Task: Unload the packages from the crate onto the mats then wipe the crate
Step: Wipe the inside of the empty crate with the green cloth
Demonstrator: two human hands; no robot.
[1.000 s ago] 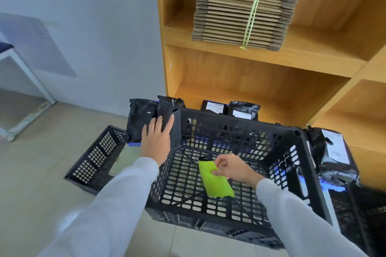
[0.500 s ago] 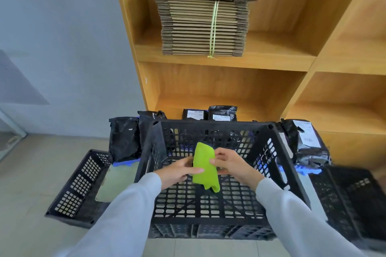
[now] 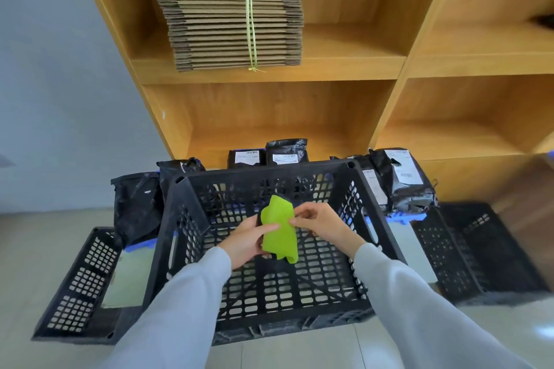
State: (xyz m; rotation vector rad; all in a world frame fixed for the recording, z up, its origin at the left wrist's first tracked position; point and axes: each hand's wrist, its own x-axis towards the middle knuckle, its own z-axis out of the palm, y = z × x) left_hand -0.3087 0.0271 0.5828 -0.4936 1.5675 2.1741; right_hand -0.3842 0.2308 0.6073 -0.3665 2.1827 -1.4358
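Both hands hold a green cloth (image 3: pixel 280 237) over the black crate (image 3: pixel 269 287): the left hand (image 3: pixel 247 244) grips its side and the right hand (image 3: pixel 322 226) pinches its edge. Black packages (image 3: pixel 401 180) sit just behind and beside the crate. Farther back, a tied stack of cardboard (image 3: pixel 233 21) lies on a wooden shelf (image 3: pixel 344 66).
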